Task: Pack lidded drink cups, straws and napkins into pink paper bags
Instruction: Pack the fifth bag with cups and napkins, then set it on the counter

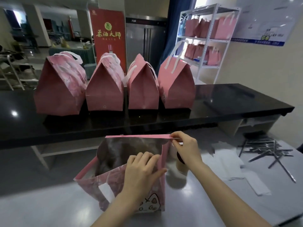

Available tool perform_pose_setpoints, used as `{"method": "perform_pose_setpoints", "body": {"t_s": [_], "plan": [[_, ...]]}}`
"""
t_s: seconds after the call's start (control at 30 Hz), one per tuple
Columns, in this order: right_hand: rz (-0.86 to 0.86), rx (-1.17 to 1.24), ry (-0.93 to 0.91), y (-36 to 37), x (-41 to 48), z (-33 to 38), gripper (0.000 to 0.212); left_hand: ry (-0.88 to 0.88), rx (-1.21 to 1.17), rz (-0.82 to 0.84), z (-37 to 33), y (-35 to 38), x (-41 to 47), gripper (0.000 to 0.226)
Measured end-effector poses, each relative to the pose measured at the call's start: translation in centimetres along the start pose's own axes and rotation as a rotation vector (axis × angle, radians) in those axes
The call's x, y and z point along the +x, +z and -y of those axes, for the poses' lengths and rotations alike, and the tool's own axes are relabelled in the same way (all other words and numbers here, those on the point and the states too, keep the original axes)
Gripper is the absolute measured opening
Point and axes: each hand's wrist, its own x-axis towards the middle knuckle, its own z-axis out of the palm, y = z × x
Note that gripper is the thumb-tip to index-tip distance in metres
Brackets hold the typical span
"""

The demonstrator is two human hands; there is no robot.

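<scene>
Pink paper bag (89, 167), standing open on the grey table (49, 203), looks light, thin and easily creased, best held by its folded rim, where the left hand (142, 172) grips the near edge and the right hand (186, 149) pinches the far corner.

An open pink bag (91, 182) stands on the grey table (49, 202). The left hand (142, 174) grips its near rim with the fingers hooked inside, and the right hand (185, 148) pinches the far right corner. A dark-lidded cup (181, 167) sits just beside the bag, behind the right wrist. Napkins (229, 166) and wrapped straws (268, 149) lie to the right. Four closed bags (105, 89) line the black counter (229, 102).
</scene>
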Motion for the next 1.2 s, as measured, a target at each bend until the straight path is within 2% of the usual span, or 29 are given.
{"method": "perform_pose_setpoints", "body": {"t_s": [0.17, 0.27, 0.43, 0.6, 0.77, 0.9, 0.97, 1.07, 1.2], "plan": [[0.117, -0.041, -0.09, -1.7, 1.9, -3.5, 0.021, -0.1, 0.106, -0.025, -3.2, 1.7, 1.1, 0.036], [0.231, -0.188, -0.127, -3.4, 2.8, -6.4, 0.027, -0.204, 0.174, -0.024, -5.9, 2.8, 1.6, 0.037], [0.524, -0.434, -0.185, -4.8, 2.6, -10.4, 0.058, -0.331, 0.278, 0.006, -9.5, 3.7, 2.2, 0.037], [0.661, -0.568, -0.222, -4.5, 2.3, -11.6, 0.077, -0.378, 0.378, 0.063, -10.8, 3.2, 2.4, 0.044], [0.683, -0.523, -0.242, -4.3, 1.9, -12.7, 0.071, -0.381, 0.393, 0.078, -10.9, 2.2, 2.0, 0.043], [0.617, -0.525, -0.293, -4.8, 1.4, -13.1, 0.059, -0.409, 0.351, 0.064, -10.6, 0.9, 1.6, 0.044], [0.597, -0.558, -0.331, -5.2, 1.2, -13.3, 0.056, -0.46, 0.332, 0.006, -9.8, -0.3, 1.4, 0.041], [0.568, -0.546, -0.332, -6.0, 1.0, -13.0, 0.06, -0.549, 0.356, -0.05, -6.8, -2.8, 0.5, 0.023], [0.48, -0.416, -0.37, -7.9, 1.2, -10.8, 0.067, -0.742, 0.378, 0.056, -2.1, -5.5, -0.3, 0.026]]}}
